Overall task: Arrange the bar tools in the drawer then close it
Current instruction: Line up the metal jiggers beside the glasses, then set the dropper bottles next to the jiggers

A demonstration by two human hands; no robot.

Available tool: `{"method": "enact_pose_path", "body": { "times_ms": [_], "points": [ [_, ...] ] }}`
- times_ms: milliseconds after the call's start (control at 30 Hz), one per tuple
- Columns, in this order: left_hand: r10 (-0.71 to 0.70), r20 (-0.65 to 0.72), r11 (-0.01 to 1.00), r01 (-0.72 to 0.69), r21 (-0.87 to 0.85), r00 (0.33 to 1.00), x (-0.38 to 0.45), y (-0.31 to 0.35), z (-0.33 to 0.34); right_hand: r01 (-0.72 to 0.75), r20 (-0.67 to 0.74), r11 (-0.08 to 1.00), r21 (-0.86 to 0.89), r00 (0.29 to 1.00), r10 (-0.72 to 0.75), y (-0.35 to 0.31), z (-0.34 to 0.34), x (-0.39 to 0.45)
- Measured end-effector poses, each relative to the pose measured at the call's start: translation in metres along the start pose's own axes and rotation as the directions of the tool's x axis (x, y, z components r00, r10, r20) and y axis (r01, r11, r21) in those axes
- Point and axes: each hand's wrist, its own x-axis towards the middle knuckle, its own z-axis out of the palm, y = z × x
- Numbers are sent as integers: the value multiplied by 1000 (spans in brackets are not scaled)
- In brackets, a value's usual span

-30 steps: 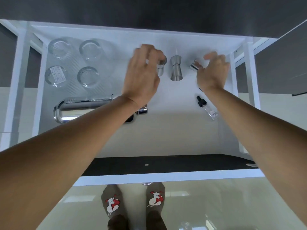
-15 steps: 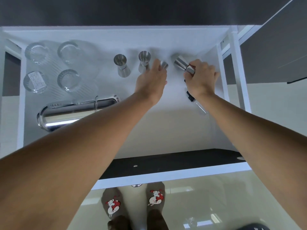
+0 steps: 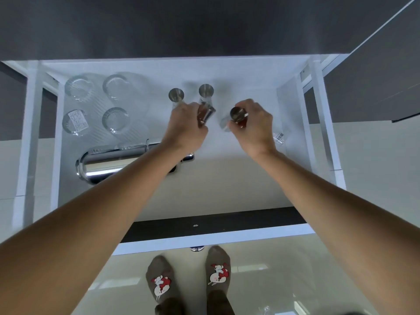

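Note:
The white drawer [image 3: 227, 183] is pulled open below me. Two steel jiggers [image 3: 176, 95] [image 3: 206, 90] stand upright near its back wall. My left hand [image 3: 186, 127] is closed around a third steel jigger [image 3: 205, 114], tilted and lifted. My right hand [image 3: 255, 125] grips another steel jigger [image 3: 237, 114] by its body, mouth facing me. A shiny cocktail shaker [image 3: 106, 162] lies on its side at the front left, partly under my left forearm. A small clear dropper bottle [image 3: 280, 137] lies mostly hidden behind my right hand.
Several clear ribbed glasses [image 3: 116, 119] stand at the drawer's back left. The drawer's dark front panel [image 3: 216, 223] with its knob [image 3: 196, 248] is near my feet. White rails [image 3: 322, 123] flank the drawer. Glossy floor lies below.
Both hands have drawn back toward me from the rear of the drawer. My left hand has picked up a jigger. The jigger in my right hand has turned mouth-up toward me.

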Motion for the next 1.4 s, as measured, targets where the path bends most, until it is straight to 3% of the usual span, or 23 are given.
{"method": "enact_pose_path", "body": {
  "times_ms": [167,333,633,700,767,800,867,933,1000,1067,1167,1400],
  "points": [
    [-148,-93,989,145,-36,985,-5,-27,-13,19,139,999,-26,990,-15,-25,23,-2],
    [-291,-157,956,293,-15,944,2,-31,-9,8,144,998,-60,990,1,-36,37,1],
    [-278,-148,961,275,-39,949,-2,-26,-7,-28,192,1000,-13,981,30,-28,18,1],
    [-192,-284,979,204,12,939,-17,-16,-9,-58,126,996,-72,990,67,-14,3,4],
    [58,-421,991,-2,132,905,-33,-3,-4,-110,69,972,-207,989,127,4,-15,11],
    [181,-399,979,-125,163,899,-40,6,3,-149,71,947,-286,982,176,13,-24,14],
    [342,-215,939,-327,102,915,-49,24,25,-197,121,881,-430,954,273,29,-42,18],
    [382,38,920,-384,80,923,-52,41,55,-199,171,847,-493,932,319,41,-51,19],
    [306,198,942,-327,81,931,-49,53,85,-212,195,848,-486,919,341,51,-52,19],
    [87,261,995,-72,-63,962,-42,65,104,-240,210,852,-466,905,370,59,-51,18],
    [-220,275,908,300,-293,936,-33,75,118,-264,255,882,-391,890,379,61,-51,16],
    [-333,318,780,449,-435,888,-28,76,121,-405,369,897,-178,817,442,61,-63,8]
  ]
}}
